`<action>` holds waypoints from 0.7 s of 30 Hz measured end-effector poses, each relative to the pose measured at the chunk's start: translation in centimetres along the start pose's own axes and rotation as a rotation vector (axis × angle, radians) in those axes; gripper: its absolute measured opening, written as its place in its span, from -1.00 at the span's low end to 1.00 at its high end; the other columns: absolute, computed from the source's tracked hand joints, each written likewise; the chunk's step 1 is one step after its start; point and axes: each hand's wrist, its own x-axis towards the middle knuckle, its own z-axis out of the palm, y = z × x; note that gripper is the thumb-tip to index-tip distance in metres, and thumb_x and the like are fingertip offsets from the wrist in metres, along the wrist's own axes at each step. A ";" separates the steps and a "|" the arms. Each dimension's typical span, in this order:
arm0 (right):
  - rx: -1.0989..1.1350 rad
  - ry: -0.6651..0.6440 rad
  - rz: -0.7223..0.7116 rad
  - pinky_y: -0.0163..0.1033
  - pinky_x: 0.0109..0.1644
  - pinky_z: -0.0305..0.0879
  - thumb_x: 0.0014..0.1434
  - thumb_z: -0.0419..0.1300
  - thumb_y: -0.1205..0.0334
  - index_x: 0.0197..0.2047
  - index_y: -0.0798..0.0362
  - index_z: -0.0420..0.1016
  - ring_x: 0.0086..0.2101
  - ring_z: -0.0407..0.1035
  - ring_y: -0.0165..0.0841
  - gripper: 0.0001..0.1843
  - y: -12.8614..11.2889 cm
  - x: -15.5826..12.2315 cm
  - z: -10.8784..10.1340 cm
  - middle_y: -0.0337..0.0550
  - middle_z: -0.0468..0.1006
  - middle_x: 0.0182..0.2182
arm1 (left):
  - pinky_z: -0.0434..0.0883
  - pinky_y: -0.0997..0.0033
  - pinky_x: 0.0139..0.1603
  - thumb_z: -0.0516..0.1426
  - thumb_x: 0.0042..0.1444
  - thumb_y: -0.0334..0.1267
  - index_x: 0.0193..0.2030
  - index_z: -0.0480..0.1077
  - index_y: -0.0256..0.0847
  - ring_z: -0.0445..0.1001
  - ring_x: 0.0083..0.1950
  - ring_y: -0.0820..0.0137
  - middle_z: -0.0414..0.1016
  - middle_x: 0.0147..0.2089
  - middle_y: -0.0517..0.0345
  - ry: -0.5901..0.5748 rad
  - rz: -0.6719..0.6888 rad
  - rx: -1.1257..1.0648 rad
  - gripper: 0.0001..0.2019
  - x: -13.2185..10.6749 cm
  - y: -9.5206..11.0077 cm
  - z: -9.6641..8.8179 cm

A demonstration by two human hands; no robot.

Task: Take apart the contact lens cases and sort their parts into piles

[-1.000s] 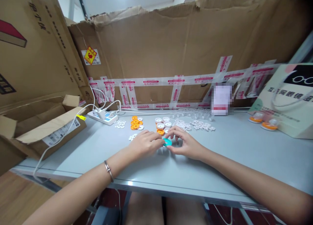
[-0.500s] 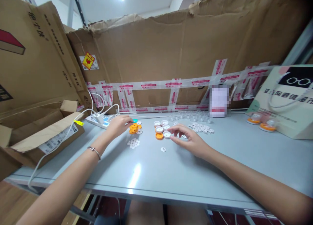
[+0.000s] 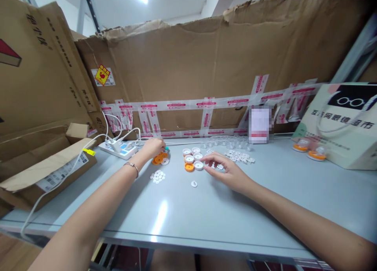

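Observation:
My left hand (image 3: 153, 147) reaches over a small pile of orange discs (image 3: 160, 158). Its fingers point down and are pressed together, hiding whatever is between them; a teal piece (image 3: 167, 148) shows just beside the fingertips. My right hand (image 3: 225, 169) is open, thumb and fingers apart, with its tips near a white round cap (image 3: 198, 165) at the edge of a cluster. That cluster holds several white caps and an orange cap (image 3: 189, 167) at its front left. Closer to me lies a single white disc with a small stem (image 3: 194, 184).
Small white discs (image 3: 158, 176) lie below the orange pile. White parts (image 3: 240, 157) and clear domes (image 3: 226, 142) are behind my right hand. A power strip (image 3: 118, 148), an open carton (image 3: 50, 161) and a paper bag (image 3: 338, 125) flank the table (image 3: 235, 220).
My left hand has moved further over the orange pile, and its fingers have turned downward. My right hand stays beside the caps. The whole view has shifted slightly.

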 end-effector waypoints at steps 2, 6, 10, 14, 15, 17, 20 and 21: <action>-0.002 0.004 0.016 -0.21 -0.23 0.24 0.12 0.05 0.13 -0.15 -0.01 0.41 -0.29 0.30 -0.34 -0.74 0.1 0.1 -0.1 -0.13 0.41 -0.29 | 0.22 0.48 -0.41 0.01 -0.01 -0.40 -0.46 0.46 -0.23 0.43 -0.37 0.36 0.48 -0.34 0.03 -0.020 0.009 0.018 -0.80 0.0 0.2 -0.1; -0.002 0.024 0.028 -0.20 -0.21 0.23 0.11 0.06 0.14 -0.16 -0.01 0.42 -0.28 0.30 -0.33 -0.76 0.3 0.1 -0.3 -0.12 0.42 -0.27 | 0.22 0.47 -0.39 0.02 -0.01 -0.43 -0.47 0.46 -0.24 0.43 -0.35 0.34 0.47 -0.34 0.01 -0.043 0.018 0.041 -0.81 -0.5 0.4 -0.6; 0.001 0.009 0.011 -0.19 -0.19 0.23 0.12 0.05 0.14 -0.16 -0.02 0.42 -0.27 0.31 -0.33 -0.76 0.3 0.0 -0.3 -0.13 0.43 -0.26 | 0.23 0.46 -0.40 0.01 0.02 -0.43 -0.48 0.46 -0.27 0.42 -0.37 0.35 0.46 -0.36 -0.01 -0.051 0.014 0.038 -0.80 -0.9 0.9 -1.4; -0.033 0.046 0.047 -0.21 -0.23 0.24 0.11 0.06 0.13 -0.20 0.01 0.44 -0.28 0.32 -0.33 -0.76 0.4 0.4 -0.8 -0.12 0.44 -0.26 | 0.28 0.44 -0.31 -0.03 0.11 -0.37 -0.36 0.46 -0.28 0.42 -0.29 0.34 0.44 -0.30 -0.03 0.005 0.029 -0.005 -0.76 -1.5 3.1 -2.5; -0.053 0.072 0.058 -0.22 -0.23 0.24 0.11 0.06 0.12 -0.21 0.02 0.44 -0.29 0.32 -0.33 -0.76 0.5 0.5 -1.2 -0.11 0.44 -0.27 | 0.30 0.44 -0.28 -0.04 0.14 -0.35 -0.31 0.46 -0.27 0.42 -0.26 0.34 0.44 -0.28 -0.01 0.023 0.051 -0.029 -0.76 -1.8 4.1 -2.8; -0.106 0.152 0.081 -0.21 -0.23 0.24 0.09 0.07 0.10 -0.23 0.03 0.44 -0.31 0.32 -0.33 -0.75 1.1 1.0 -2.7 -0.11 0.45 -0.29 | 0.32 0.46 -0.23 -0.04 0.16 -0.31 -0.19 0.43 -0.21 0.42 -0.22 0.38 0.43 -0.25 0.06 0.043 0.131 -0.094 -0.77 -2.7 6.4 -3.2; -0.189 0.348 0.180 -0.21 -0.23 0.24 0.04 0.11 0.08 -0.25 0.04 0.43 -0.33 0.33 -0.33 -0.74 2.8 1.2 -6.7 -0.11 0.47 -0.27 | 0.35 0.44 -0.22 -0.05 0.17 -0.32 -0.12 0.38 -0.22 0.41 -0.21 0.38 0.41 -0.21 0.05 0.055 0.339 -0.234 -0.77 -4.3 9.9 -3.4; -0.211 0.429 0.244 -0.22 -0.22 0.24 0.03 0.11 0.09 -0.24 0.04 0.43 -0.31 0.33 -0.33 -0.73 3.8 0.9 -8.5 -0.10 0.47 -0.25 | 0.35 0.43 -0.21 -0.05 0.18 -0.30 -0.11 0.37 -0.24 0.41 -0.19 0.37 0.40 -0.19 0.03 0.057 0.391 -0.252 -0.77 -4.8 10.9 -3.3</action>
